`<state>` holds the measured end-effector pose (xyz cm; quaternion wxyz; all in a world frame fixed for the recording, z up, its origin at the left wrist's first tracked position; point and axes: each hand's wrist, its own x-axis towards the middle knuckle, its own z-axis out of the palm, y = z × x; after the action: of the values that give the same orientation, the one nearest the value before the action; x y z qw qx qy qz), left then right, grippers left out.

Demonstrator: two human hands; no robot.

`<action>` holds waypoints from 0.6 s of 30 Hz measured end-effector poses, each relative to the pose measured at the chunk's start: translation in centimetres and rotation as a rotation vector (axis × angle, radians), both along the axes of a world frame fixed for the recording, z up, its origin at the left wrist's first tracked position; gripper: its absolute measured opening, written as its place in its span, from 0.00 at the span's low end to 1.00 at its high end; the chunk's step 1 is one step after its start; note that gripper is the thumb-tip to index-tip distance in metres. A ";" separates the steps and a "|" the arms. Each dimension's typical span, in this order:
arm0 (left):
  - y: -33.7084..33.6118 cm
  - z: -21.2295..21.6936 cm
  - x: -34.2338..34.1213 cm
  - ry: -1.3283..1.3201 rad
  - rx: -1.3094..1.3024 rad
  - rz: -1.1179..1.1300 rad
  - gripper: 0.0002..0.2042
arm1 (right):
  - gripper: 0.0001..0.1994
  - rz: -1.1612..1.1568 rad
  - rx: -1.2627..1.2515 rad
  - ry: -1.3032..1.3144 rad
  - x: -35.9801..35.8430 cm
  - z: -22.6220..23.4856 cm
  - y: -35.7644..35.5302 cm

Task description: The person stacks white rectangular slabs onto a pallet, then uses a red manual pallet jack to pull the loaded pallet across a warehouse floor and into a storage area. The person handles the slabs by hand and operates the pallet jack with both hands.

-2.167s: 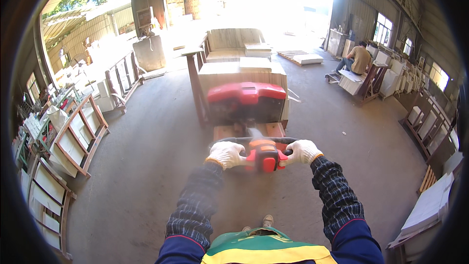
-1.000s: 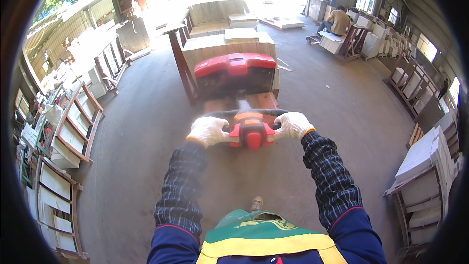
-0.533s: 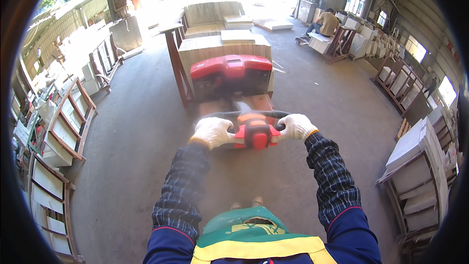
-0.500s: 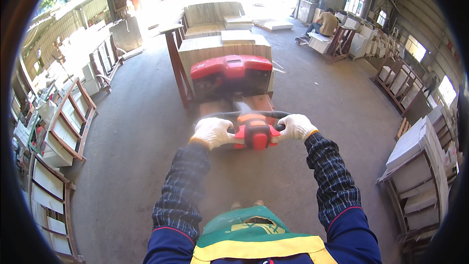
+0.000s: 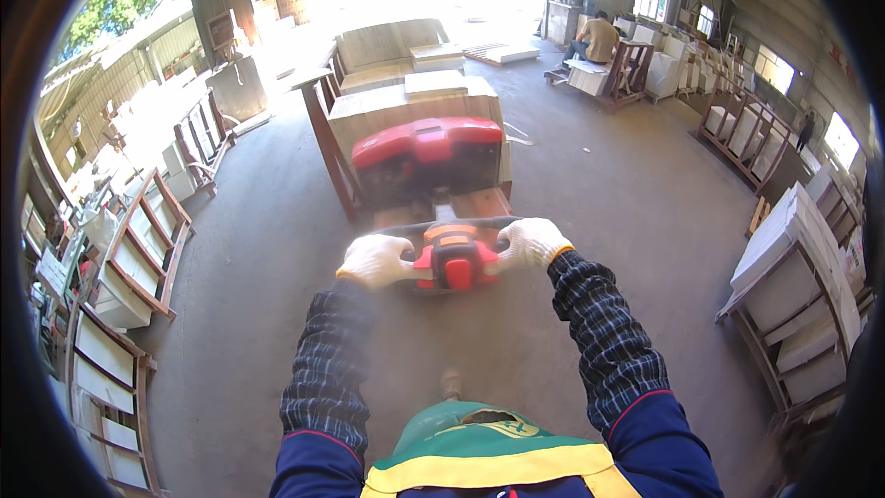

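Both my hands, in white knit gloves, grip the control handle point(image 5: 458, 258) of a red electric pallet truck point(image 5: 429, 140). My left hand point(image 5: 376, 260) is wrapped round the left side of the handle, and my right hand point(image 5: 533, 244) round the right side. The thumbs reach in toward the red and orange control head. Beyond the truck's red cover stands a load of pale stone slabs point(image 5: 406, 109) on a reddish-brown metal frame point(image 5: 323, 134). A few smaller slabs point(image 5: 435, 83) lie flat on top. The truck's forks are mostly hidden under the load.
Racks with white slabs line the left side point(image 5: 143, 240) and the right side point(image 5: 793, 314). A person point(image 5: 597, 40) sits at the far right beside a slab frame point(image 5: 631, 74). Flat slabs point(image 5: 512, 53) lie on the floor near the bright doorway. Grey concrete floor point(image 5: 249, 249) runs between.
The view has shifted a little, so the truck and my hands sit slightly further left. The side racks have shifted in view, and my feet show a different step. Both hands keep their grip.
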<state>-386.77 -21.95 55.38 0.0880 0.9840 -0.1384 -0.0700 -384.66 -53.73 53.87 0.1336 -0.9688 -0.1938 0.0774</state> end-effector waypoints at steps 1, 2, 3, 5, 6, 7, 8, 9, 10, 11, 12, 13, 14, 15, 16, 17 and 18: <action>0.0 0.3 -0.7 0.008 0.008 0.002 0.29 | 0.34 0.000 0.011 -0.024 -0.8 0.0 0.1; -0.2 0.5 -1.4 -0.002 0.005 -0.001 0.29 | 0.34 -0.004 0.023 -0.024 -1.4 0.0 0.1; -0.4 0.6 -2.2 -0.005 -0.002 0.003 0.29 | 0.34 -0.007 0.033 -0.024 -2.1 0.0 0.1; -0.3 0.7 -3.4 0.002 -0.010 0.027 0.29 | 0.34 -0.011 0.023 -0.010 -3.1 0.0 0.3; -0.4 0.7 -4.0 0.000 -0.005 0.023 0.29 | 0.36 -0.004 0.011 0.015 -3.6 0.1 0.3; -0.3 0.5 -4.6 0.004 0.000 0.027 0.30 | 0.38 -0.005 -0.017 0.057 -4.1 0.2 0.3; -0.1 0.3 -5.2 0.003 -0.005 0.030 0.30 | 0.41 -0.008 -0.038 0.096 -4.5 0.3 0.4; 0.0 0.1 -5.8 -0.015 -0.002 0.015 0.30 | 0.41 -0.012 -0.063 0.110 -5.1 0.3 0.4; 0.2 -0.1 -6.4 -0.046 0.008 0.011 0.28 | 0.39 -0.007 -0.013 0.065 -5.9 0.2 0.6; 0.5 -0.1 -7.0 -0.079 0.009 0.005 0.27 | 0.37 -0.003 0.036 0.018 -6.8 0.0 0.7; 0.6 -0.2 -7.5 -0.090 0.021 0.013 0.26 | 0.35 -0.001 0.083 -0.030 -7.6 -0.2 0.9; 0.7 -0.2 -8.2 -0.105 0.025 0.010 0.25 | 0.36 -0.010 0.094 -0.024 -8.3 -0.3 0.9; 0.7 0.0 -8.7 -0.094 0.017 -0.010 0.25 | 0.37 -0.014 0.084 -0.013 -8.9 -0.2 0.8; 0.6 0.2 -9.3 -0.061 0.025 -0.012 0.24 | 0.37 -0.017 0.075 -0.004 -9.4 -0.1 0.7; 0.4 0.3 -9.8 -0.030 0.034 -0.012 0.24 | 0.37 -0.017 0.072 -0.001 -10.0 -0.1 0.7; 0.2 0.5 -10.3 -0.027 0.035 -0.016 0.23 | 0.37 -0.023 0.064 -0.002 -10.6 0.0 0.7; 0.0 0.6 -10.9 -0.025 0.035 -0.017 0.23 | 0.37 -0.026 0.061 -0.009 -11.1 0.1 0.6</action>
<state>-397.71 -21.93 56.02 0.0686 0.9849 -0.1467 -0.0607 -395.81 -53.14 53.98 0.1631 -0.9670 -0.1843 0.0653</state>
